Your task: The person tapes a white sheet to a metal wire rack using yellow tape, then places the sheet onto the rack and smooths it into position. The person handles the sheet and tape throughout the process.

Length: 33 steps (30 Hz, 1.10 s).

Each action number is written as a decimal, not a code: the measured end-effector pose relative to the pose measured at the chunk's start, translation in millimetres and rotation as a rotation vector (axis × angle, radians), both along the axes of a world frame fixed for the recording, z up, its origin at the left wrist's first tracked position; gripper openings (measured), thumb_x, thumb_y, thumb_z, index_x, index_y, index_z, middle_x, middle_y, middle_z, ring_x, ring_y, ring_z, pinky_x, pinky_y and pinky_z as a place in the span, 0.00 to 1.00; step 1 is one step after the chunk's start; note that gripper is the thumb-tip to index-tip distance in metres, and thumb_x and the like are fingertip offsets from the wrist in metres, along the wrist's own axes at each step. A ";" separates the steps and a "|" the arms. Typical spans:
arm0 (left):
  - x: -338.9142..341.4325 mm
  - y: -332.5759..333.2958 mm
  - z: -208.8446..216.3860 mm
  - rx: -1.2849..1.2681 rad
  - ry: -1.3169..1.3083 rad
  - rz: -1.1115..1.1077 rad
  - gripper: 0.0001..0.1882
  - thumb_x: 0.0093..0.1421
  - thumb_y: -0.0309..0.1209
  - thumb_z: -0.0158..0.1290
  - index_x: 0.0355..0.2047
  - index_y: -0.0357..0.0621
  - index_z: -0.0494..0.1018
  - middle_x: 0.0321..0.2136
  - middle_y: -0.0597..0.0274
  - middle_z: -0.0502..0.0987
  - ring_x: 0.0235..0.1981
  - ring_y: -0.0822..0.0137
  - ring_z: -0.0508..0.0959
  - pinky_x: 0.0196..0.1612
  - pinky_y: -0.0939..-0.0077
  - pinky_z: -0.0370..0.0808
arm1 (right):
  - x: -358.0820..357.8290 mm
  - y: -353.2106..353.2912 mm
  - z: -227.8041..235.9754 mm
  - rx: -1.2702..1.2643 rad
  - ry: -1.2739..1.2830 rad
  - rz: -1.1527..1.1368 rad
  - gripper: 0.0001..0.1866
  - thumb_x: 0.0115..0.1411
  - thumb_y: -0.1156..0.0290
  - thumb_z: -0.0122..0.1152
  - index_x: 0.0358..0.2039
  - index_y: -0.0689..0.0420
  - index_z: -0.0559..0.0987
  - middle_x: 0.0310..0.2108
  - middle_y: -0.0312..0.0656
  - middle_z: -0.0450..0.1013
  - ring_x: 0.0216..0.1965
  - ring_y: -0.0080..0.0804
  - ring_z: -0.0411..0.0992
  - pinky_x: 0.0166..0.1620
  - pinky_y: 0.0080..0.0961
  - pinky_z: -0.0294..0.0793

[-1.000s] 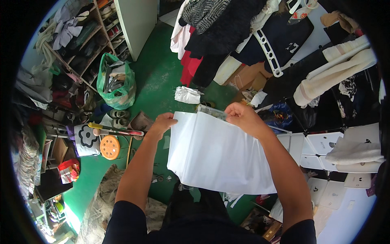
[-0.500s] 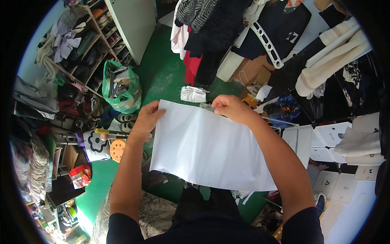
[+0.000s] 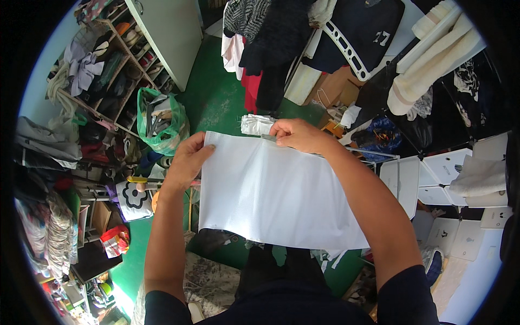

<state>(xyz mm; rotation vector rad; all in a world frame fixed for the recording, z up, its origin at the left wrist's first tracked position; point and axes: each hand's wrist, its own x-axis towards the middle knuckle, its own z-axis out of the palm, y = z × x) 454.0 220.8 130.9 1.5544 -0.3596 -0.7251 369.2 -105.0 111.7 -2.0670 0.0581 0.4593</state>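
A large white sheet (image 3: pixel 276 189), like a flattened plastic sack with a faint sheen, is spread in front of my body. My left hand (image 3: pixel 188 158) pinches its far left corner, thumb on top. At the far edge, right of the middle, my right hand (image 3: pixel 298 135) is closed, fingertips pressed together on a small greyish strip or flap (image 3: pixel 268 137) at that edge. Whether the strip belongs to the sheet I cannot tell. Just beyond lies a folded white bundle (image 3: pixel 254 124), partly behind my right fingers. The sheet's right side passes under my right forearm.
A green plastic bag (image 3: pixel 162 122) full of things stands beyond my left hand, near a crowded shoe rack (image 3: pixel 127 67). Clothes (image 3: pixel 273 54) hang ahead. White storage boxes (image 3: pixel 444 170) are stacked at right. Patterned cloth (image 3: pixel 208 284) lies near my legs.
My right hand has moved left along the far edge, and its fingertips now press on the greyish strip. My left hand keeps the corner, shifted slightly left. The whole view has shifted a little.
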 end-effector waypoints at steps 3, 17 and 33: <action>-1.4 0.1 6.1 -0.003 -0.014 -0.016 0.09 0.67 0.23 0.50 0.45 0.37 0.77 0.36 0.70 0.81 0.36 0.80 0.77 0.43 0.81 0.72 | 0.7 1.4 -3.6 -0.031 -0.034 -0.016 0.17 0.60 0.71 0.65 0.49 0.59 0.80 0.36 0.37 0.79 0.37 0.26 0.75 0.42 0.27 0.74; -14.4 -9.1 33.7 -0.005 -0.088 -0.069 0.07 0.67 0.22 0.50 0.42 0.37 0.77 0.36 0.69 0.81 0.35 0.80 0.77 0.43 0.81 0.73 | -5.6 7.9 0.6 -0.131 -0.105 -0.020 0.17 0.54 0.61 0.73 0.40 0.59 0.86 0.33 0.41 0.82 0.36 0.30 0.78 0.41 0.28 0.75; -21.1 -8.7 43.5 -0.003 -0.145 -0.111 0.06 0.68 0.24 0.52 0.42 0.38 0.77 0.32 0.74 0.76 0.33 0.84 0.72 0.37 0.84 0.69 | -20.0 3.8 3.9 -0.198 -0.196 -0.053 0.17 0.51 0.59 0.72 0.37 0.57 0.86 0.36 0.46 0.83 0.39 0.40 0.81 0.43 0.34 0.78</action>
